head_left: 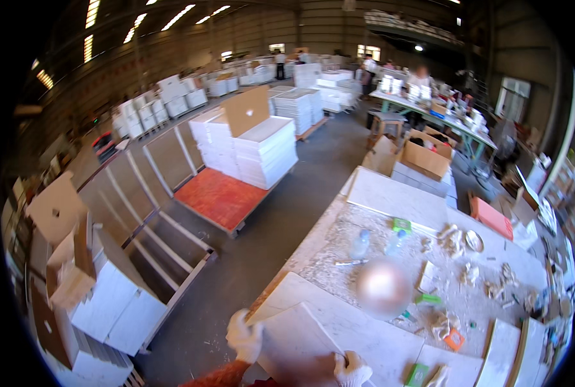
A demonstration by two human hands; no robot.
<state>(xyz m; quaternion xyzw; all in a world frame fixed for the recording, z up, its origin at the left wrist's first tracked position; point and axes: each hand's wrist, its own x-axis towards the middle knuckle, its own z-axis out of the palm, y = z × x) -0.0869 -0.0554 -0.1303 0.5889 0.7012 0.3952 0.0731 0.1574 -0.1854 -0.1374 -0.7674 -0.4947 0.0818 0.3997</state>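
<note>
A thin white tile (pixel 298 338) with a marble-like face lies tilted between my hands, near the front edge of a cluttered workbench (pixel 326 242). My left hand (pixel 245 337), in a pale work glove, closes on the tile's left edge. At its right edge, my gloved right hand (pixel 353 371) grips it close to the bottom of the view. Beneath and beyond the tile, a larger white slab (pixel 371 338) rests along the bench. The lower part of the tile is cut off by the frame.
Bottles (pixel 360 244), crumpled gloves (pixel 452 240) and green boxes (pixel 418 374) litter the dusty bench. Across the aisle stands an orange-decked cart (pixel 220 198) with stacked white panels (pixel 265 155). Open cartons (pixel 75 264) sit on panels at left. People work farther back.
</note>
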